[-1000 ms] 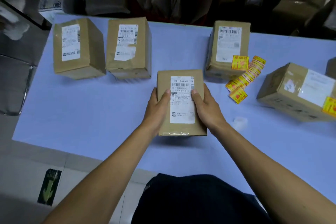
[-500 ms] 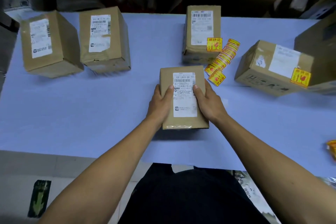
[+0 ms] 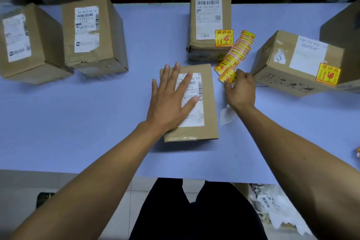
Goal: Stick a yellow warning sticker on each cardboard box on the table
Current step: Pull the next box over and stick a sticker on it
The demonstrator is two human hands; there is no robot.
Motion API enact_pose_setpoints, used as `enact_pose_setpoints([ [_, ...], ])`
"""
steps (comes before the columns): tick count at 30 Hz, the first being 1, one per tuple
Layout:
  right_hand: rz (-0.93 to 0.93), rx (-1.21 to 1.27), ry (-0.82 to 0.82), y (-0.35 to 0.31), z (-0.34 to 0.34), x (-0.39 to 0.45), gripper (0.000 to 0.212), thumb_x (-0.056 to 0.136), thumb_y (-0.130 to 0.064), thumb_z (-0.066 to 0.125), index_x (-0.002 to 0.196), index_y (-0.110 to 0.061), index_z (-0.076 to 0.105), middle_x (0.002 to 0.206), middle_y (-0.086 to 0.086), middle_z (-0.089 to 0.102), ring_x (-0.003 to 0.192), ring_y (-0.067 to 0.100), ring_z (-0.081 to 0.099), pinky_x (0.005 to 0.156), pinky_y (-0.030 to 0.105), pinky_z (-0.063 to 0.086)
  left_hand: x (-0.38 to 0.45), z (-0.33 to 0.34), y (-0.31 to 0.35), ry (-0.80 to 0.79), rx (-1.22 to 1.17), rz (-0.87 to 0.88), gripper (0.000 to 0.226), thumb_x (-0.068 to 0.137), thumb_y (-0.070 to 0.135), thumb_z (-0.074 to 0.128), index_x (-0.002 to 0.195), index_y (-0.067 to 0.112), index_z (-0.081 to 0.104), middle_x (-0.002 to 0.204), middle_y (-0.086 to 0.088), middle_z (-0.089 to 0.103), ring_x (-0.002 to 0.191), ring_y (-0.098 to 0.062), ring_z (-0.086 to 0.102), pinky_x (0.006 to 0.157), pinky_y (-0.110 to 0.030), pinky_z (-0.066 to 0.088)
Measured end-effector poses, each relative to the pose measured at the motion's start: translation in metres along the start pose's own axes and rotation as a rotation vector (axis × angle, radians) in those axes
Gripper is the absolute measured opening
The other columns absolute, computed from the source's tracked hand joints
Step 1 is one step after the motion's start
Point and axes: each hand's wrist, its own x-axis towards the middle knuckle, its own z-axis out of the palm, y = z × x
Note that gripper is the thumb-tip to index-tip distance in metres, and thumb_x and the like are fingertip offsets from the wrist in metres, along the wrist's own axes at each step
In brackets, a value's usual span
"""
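Observation:
A cardboard box (image 3: 209,103) with a white shipping label lies in front of me, with no yellow sticker visible on it. My left hand (image 3: 171,97) rests flat on its top, fingers spread. My right hand (image 3: 240,88) is at the near end of the strip of yellow warning stickers (image 3: 234,52), fingertips pinching the lowest sticker (image 3: 227,76). The box behind (image 3: 210,25) and the box at right (image 3: 296,62) each carry a yellow sticker. Two boxes at left (image 3: 91,35) (image 3: 29,43) show only white labels.
A white scrap of sticker backing (image 3: 226,116) lies on the blue table (image 3: 78,113) right of the near box. Another box corner (image 3: 344,33) juts in at far right. Bagged parcels line the table's far side. The table's front edge is close to my body.
Both hands let go of the near box's sides. The left hand now lies flat on its top; the right hand moved right to the sticker strip. My view shifted right.

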Motion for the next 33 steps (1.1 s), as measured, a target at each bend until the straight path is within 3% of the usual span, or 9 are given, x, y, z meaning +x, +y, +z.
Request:
enact_pose_setpoints([
  [7, 0.064, 0.098, 0.039, -0.001, -0.004, 0.003, 0.025, 0.095, -0.022, 0.062, 0.113, -0.004, 0.063, 0.119, 0.018, 0.061, 0.117, 0.035, 0.052, 0.085, 0.036, 0.043, -0.001, -0.008, 0.005, -0.023, -0.034, -0.015, 0.069, 0.098, 0.061, 0.035, 0.157, 0.032, 0.016, 0.168, 0.001, -0.006, 0.153, -0.021, -0.014, 0.119, -0.057, 0.0],
  [12, 0.131, 0.585, -0.078, -0.01, -0.034, -0.028, 0.005, 0.093, -0.015, 0.065, 0.088, -0.014, 0.063, 0.085, 0.008, 0.068, 0.083, 0.023, 0.065, 0.076, 0.037, 0.051, -0.001, -0.026, 0.022, -0.07, -0.057, -0.072, 0.064, 0.099, 0.05, 0.044, 0.156, 0.028, 0.024, 0.168, -0.002, 0.0, 0.153, -0.024, -0.007, 0.12, -0.051, -0.001],
  [16, 0.037, 0.815, -0.196, -0.025, -0.072, -0.057, 0.01, 0.095, -0.014, 0.064, 0.087, -0.019, 0.064, 0.075, -0.004, 0.073, 0.067, 0.006, 0.066, 0.064, 0.021, 0.054, -0.005, -0.056, 0.042, 0.061, -0.335, -0.084, 0.047, 0.097, 0.032, 0.057, 0.141, 0.014, 0.052, 0.152, -0.006, 0.045, 0.142, -0.022, 0.036, 0.112, -0.025, 0.022],
  [18, -0.034, 0.847, -0.268, -0.034, -0.091, -0.069, 0.01, 0.095, -0.013, 0.065, 0.087, -0.02, 0.066, 0.072, -0.008, 0.073, 0.066, 0.003, 0.067, 0.062, 0.017, 0.053, -0.009, -0.069, 0.054, 0.136, -0.42, -0.085, 0.04, 0.096, 0.033, 0.061, 0.131, 0.014, 0.061, 0.135, -0.003, 0.061, 0.126, -0.018, 0.052, 0.101, -0.02, 0.032],
  [20, -0.102, 0.843, -0.325, -0.045, -0.106, -0.079, 0.008, 0.094, -0.014, 0.067, 0.089, -0.02, 0.069, 0.073, -0.008, 0.073, 0.069, 0.005, 0.067, 0.063, 0.017, 0.053, -0.012, -0.08, 0.067, 0.079, -0.694, -0.153, 0.033, 0.093, 0.03, 0.067, 0.122, 0.014, 0.067, 0.118, -0.002, 0.071, 0.106, -0.011, 0.065, 0.094, -0.021, 0.047],
  [22, -0.162, 0.828, -0.353, -0.058, -0.115, -0.088, 0.01, 0.093, -0.015, 0.068, 0.088, -0.023, 0.072, 0.072, -0.008, 0.072, 0.069, 0.005, 0.065, 0.063, 0.017, 0.052, -0.015, -0.088, 0.073, -0.016, -1.037, -0.222, 0.02, 0.092, 0.017, 0.068, 0.11, 0.009, 0.071, 0.099, -0.006, 0.075, 0.086, -0.01, 0.07, 0.075, -0.022, 0.054],
  [25, -0.168, 0.889, -0.345, -0.071, -0.119, -0.098, 0.01, 0.093, -0.012, 0.068, 0.094, -0.022, 0.071, 0.07, -0.008, 0.071, 0.066, 0.005, 0.065, 0.062, 0.018, 0.053, -0.022, -0.095, 0.074, -0.042, -1.283, -0.264, 0.004, 0.092, 0.008, 0.066, 0.095, 0.009, 0.069, 0.08, -0.004, 0.075, 0.069, -0.014, 0.068, 0.063, -0.021, 0.053],
  [30, -0.018, 1.166, -0.444, -0.085, -0.119, -0.112, 0.012, 0.089, -0.003, 0.069, 0.096, -0.012, 0.065, 0.074, 0.0, 0.072, 0.067, 0.013, 0.067, 0.069, 0.026, 0.059, -0.03, -0.101, 0.076, 0.09, -1.623, -0.388, 0.005, 0.092, 0.004, 0.064, 0.091, 0.009, 0.063, 0.077, -0.004, 0.073, 0.067, -0.013, 0.069, 0.064, -0.023, 0.057],
  [33, -0.008, 1.188, -0.452, -0.093, -0.122, -0.115, 0.016, 0.088, 0.003, 0.068, 0.094, -0.011, 0.065, 0.079, 0.005, 0.074, 0.071, 0.015, 0.07, 0.072, 0.028, 0.061, -0.035, -0.1, 0.076, 0.122, -1.755, -0.43, 0.004, 0.093, 0.004, 0.063, 0.095, 0.007, 0.062, 0.084, -0.008, 0.072, 0.072, -0.015, 0.069, 0.066, -0.024, 0.057],
])
